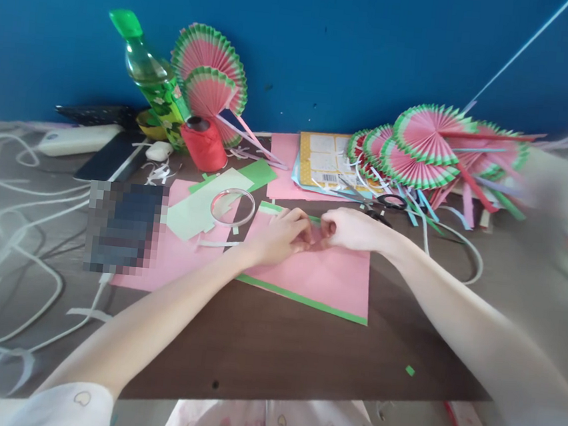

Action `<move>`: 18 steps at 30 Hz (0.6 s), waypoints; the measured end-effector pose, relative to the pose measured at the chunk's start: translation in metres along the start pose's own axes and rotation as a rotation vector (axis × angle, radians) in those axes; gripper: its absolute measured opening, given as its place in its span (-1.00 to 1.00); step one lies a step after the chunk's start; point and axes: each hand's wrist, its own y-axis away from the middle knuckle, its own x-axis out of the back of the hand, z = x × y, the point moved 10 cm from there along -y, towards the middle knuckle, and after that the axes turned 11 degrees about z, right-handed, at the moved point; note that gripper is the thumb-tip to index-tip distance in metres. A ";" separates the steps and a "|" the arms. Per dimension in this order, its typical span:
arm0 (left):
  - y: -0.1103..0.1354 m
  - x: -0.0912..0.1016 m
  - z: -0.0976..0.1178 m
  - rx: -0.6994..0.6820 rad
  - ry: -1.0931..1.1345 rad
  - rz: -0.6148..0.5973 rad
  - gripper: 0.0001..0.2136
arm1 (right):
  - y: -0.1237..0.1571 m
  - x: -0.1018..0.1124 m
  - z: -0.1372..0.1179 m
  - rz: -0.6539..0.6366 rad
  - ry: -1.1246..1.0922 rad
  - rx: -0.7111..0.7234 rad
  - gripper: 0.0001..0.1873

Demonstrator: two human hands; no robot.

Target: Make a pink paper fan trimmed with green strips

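Observation:
A pink paper sheet [327, 281] with green strips along its near and far edges lies on the dark table in front of me. My left hand [286, 237] rests on its far half, fingers bent and pressed together. Close beside it, my right hand [350, 229] is closed in a pinch over the far green edge. The fingertips nearly meet; whatever is between them is too small or hidden to make out. Left of the sheet, a roll of clear tape [231, 225] lies partly over a pale green paper [191, 214]. Black-handled scissors [390, 202] lie beyond my right hand.
Folded pink-and-green paper fans [428, 146] are piled at back right; more fans [210, 65] lean on the blue wall. Nearby stand a green bottle [151, 73] and red thread spool [204, 145]. White cables [25, 241] and a blurred-out dark device [129, 228] lie left.

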 end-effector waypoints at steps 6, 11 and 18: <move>0.000 0.001 0.002 0.006 0.085 -0.049 -0.87 | -0.001 0.000 -0.001 -0.027 -0.023 0.006 -0.66; 0.001 0.003 0.000 -0.005 0.035 0.013 -0.88 | 0.001 0.003 0.001 -0.071 -0.113 0.003 -0.75; 0.000 0.003 0.000 -0.025 -0.067 0.072 -0.94 | 0.006 0.008 -0.020 -0.046 -0.249 0.190 -0.86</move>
